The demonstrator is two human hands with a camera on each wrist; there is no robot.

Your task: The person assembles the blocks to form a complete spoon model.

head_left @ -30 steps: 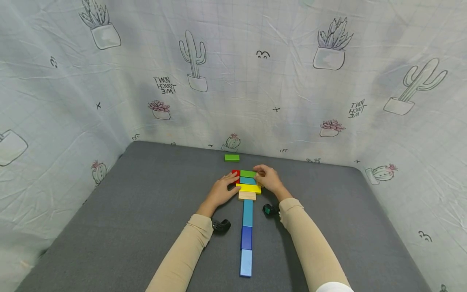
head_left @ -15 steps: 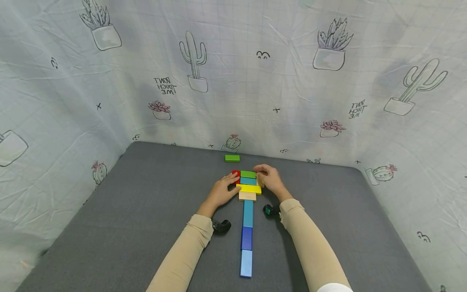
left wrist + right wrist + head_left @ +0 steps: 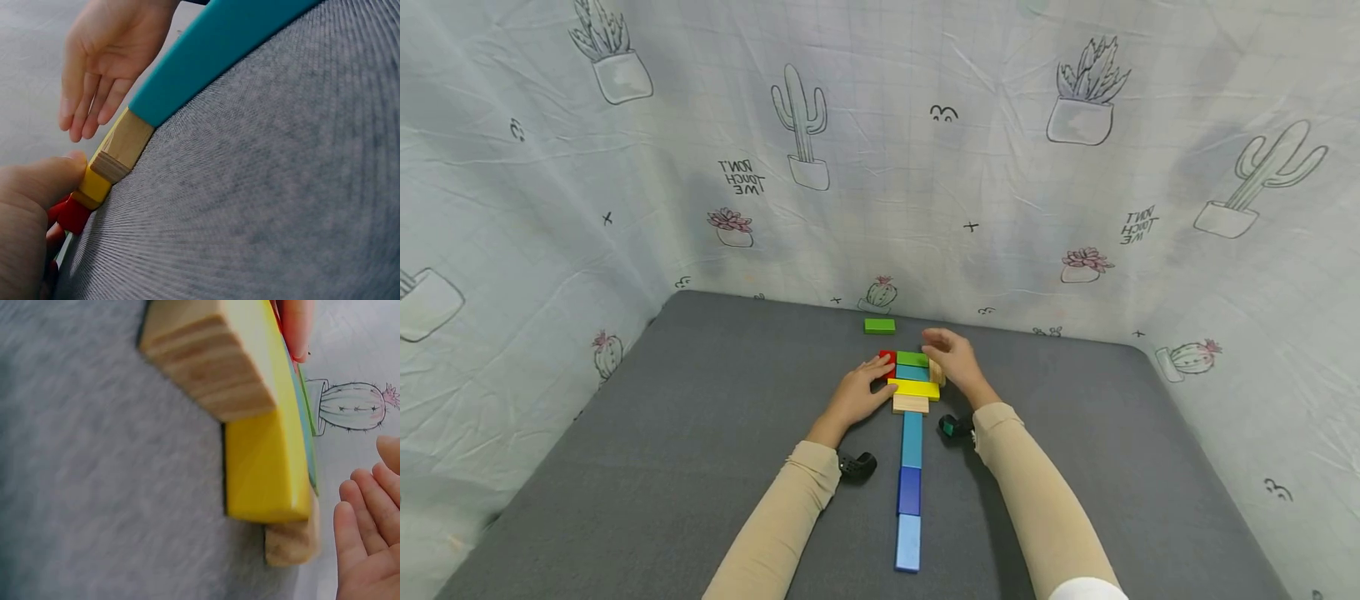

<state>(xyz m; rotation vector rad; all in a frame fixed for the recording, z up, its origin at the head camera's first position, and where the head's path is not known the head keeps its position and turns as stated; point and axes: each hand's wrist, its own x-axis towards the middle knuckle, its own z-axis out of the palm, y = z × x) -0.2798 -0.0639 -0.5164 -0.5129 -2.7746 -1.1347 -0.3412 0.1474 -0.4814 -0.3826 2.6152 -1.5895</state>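
My left hand (image 3: 853,395) rests at the left side of a flat block layout on the grey surface. Its fingers lie over the upright red block (image 3: 75,216), and the thumb touches the end of the yellow block (image 3: 919,389). Between red and a plain wooden block (image 3: 936,373) lie a green block (image 3: 912,358) and a teal one (image 3: 913,372). My right hand (image 3: 957,360) hovers just beside that wooden block, fingers extended and holding nothing in the right wrist view. Below yellow sits another wooden block (image 3: 910,403).
A column of long teal (image 3: 912,439), dark blue (image 3: 909,491) and light blue (image 3: 907,542) blocks runs toward me. One loose green block (image 3: 879,326) lies near the back edge. A printed cloth (image 3: 880,167) hangs behind the grey tabletop (image 3: 715,400).
My right hand has let go of the plain wooden block and drawn slightly up and away, so more of the block shows. The left hand stays in place.
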